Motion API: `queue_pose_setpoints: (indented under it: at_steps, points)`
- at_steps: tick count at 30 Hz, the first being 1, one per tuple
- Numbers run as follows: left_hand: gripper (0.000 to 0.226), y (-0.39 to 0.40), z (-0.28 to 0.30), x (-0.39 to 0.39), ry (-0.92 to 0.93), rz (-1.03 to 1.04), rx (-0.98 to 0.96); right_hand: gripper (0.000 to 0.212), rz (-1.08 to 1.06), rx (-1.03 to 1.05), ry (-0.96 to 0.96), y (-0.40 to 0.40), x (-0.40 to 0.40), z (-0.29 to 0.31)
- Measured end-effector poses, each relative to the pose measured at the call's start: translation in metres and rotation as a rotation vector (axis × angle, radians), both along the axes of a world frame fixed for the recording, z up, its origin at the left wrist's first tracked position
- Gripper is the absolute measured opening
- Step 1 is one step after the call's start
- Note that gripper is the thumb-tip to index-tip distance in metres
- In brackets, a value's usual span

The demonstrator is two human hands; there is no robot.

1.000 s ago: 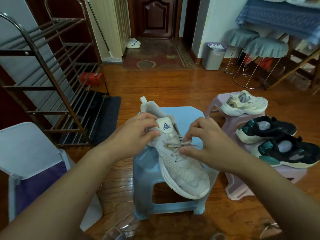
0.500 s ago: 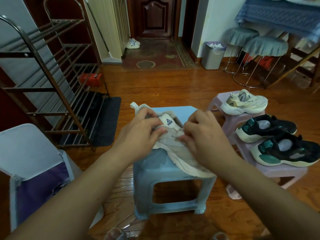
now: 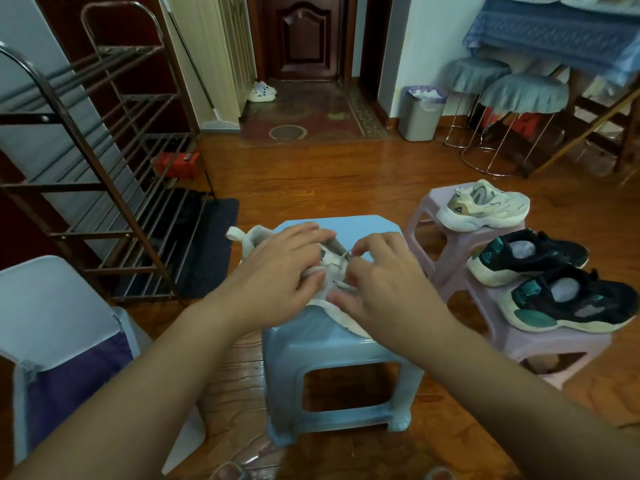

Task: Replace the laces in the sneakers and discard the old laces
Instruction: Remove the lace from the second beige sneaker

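1. the left hand (image 3: 277,271) clamps its curled fingers and thumb over the tongue of the beige sneaker (image 3: 329,268).
2. just right of that hold, the right hand (image 3: 377,282) pinches the lace (image 3: 346,253) by the top eyelets.
3. under both holds, the sneaker lies on the blue stool (image 3: 346,344).
4. right of the pinch, three sneakers sit on pink stools (image 3: 460,244).

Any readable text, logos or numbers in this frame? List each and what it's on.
No text reads clearly in this frame.
Tongue label on the beige sneaker on the blue stool: dark mark between the left hand and right hand, mostly covered, unreadable.
Cream sneaker on the pink stool: triangle logo at the heel, no letters legible.
Nearer black sneaker: none visible.
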State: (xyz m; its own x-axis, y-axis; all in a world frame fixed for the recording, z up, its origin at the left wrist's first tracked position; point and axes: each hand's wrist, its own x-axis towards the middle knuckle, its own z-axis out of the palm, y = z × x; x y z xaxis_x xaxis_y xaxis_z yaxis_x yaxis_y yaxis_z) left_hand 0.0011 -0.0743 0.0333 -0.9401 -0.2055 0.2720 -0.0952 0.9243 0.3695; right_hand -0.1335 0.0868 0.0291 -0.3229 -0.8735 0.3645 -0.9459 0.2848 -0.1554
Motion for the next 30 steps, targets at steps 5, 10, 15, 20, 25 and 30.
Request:
queue_pose_setpoints:
  at_steps: [5,10,15,20,25,30]
  points:
    - [0.031,0.001,0.004,0.001,-0.057,0.023,0.095,0.01,0.145,-0.065,0.02,-0.007,0.005,-0.005]
    - [0.03,0.001,0.004,-0.001,-0.077,0.06,0.055,0.013,0.436,0.484,0.158,0.036,0.03,-0.009]
    - [0.033,0.002,0.005,0.0,-0.074,0.055,0.149,0.036,0.119,0.483,-0.111,0.029,0.024,0.012]
    - [0.027,0.005,0.004,0.001,-0.071,0.064,0.237,0.041,-0.126,0.154,-0.129,-0.004,0.018,-0.006]
    - [0.024,0.003,0.006,0.001,-0.101,0.065,0.197,0.02,0.189,0.215,-0.074,0.002,0.028,-0.011]
    - [0.024,0.0,0.006,0.003,-0.112,0.059,0.225,0.024,0.607,0.929,-0.305,0.033,0.042,0.001]
